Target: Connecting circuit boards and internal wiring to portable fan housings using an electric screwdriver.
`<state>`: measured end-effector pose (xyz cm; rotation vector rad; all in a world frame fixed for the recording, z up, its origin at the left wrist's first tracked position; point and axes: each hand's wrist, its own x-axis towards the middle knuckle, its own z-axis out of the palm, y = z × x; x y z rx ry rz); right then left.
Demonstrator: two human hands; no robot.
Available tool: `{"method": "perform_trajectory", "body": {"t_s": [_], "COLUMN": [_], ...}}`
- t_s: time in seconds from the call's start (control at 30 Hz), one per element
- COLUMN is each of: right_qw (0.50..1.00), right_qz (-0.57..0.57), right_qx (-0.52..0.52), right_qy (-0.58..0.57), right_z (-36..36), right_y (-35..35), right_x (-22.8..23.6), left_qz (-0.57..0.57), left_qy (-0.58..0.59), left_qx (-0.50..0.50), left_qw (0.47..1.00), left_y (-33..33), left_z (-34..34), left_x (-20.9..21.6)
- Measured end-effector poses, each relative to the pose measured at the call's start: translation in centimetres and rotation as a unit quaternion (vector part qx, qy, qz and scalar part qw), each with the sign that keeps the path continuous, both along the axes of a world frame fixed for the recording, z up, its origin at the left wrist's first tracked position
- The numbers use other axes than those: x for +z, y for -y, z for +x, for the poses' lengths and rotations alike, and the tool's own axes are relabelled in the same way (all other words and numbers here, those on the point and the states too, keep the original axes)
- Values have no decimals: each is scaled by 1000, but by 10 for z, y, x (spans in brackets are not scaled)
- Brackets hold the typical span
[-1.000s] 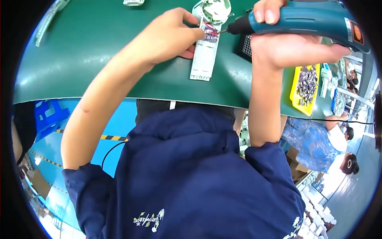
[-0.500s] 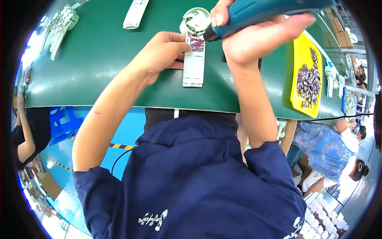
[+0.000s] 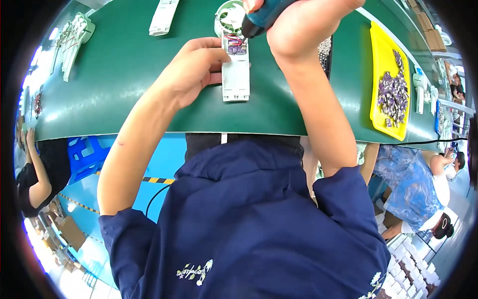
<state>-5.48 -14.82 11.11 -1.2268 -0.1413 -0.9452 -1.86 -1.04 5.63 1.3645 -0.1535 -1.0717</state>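
Observation:
My left hand (image 3: 191, 70) grips the left edge of a pale green handheld fan body (image 3: 236, 83), its thumb on the front near a purple circuit board (image 3: 237, 49). The body lies open side up on the green table, with red wires above the board. White blades show in the round fan head (image 3: 232, 18) at its far end. My right hand (image 3: 303, 27) is closed around a teal power screwdriver (image 3: 266, 17), partly cut off by the top edge. Its black nose points down-left at the upper right of the board recess; whether the tip touches is unclear.
A yellow tray (image 3: 376, 94) of small purple circuit boards stands at the right. Behind my right forearm is a dark container of small metal screws (image 3: 324, 52). Another pale shell (image 3: 164, 17) lies at the far side; wired fan parts (image 3: 75, 42) are far left. Co-workers sit on both sides.
The fan body and my left hand have shifted slightly left and away. My right hand with the screwdriver has moved up and left, uncovering the screw container. The view has shifted a little too.

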Motion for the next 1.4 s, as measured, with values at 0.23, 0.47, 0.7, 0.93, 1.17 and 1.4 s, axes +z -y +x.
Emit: {"method": "perform_trajectory", "body": {"t_s": [0.23,0.47,0.7,0.93,1.17,1.4], "right_qw": [974,922,966,943,984,982], "right_qz": [147,287,33,117,120,41], "right_qx": [158,245,220,267,-2,-72], "right_qy": [71,87,135,158,-132,-170], "right_z": [-14,-8,7,9,-15,-13], "right_y": [1,1,10,11,-21,-15], "right_x": [13,-5,-4,-12,11,10], "left_qz": [-33,-76,-89,-98,-85,-94], "left_qy": [-38,-75,-107,-117,-117,-106], "left_qx": [9,55,77,69,83,78], "left_qw": [999,993,987,986,986,987], "left_y": [-1,4,5,4,3,4], "left_z": [-6,-22,-22,-22,-25,-26], "left_x": [2,1,1,-3,1,-6]}}
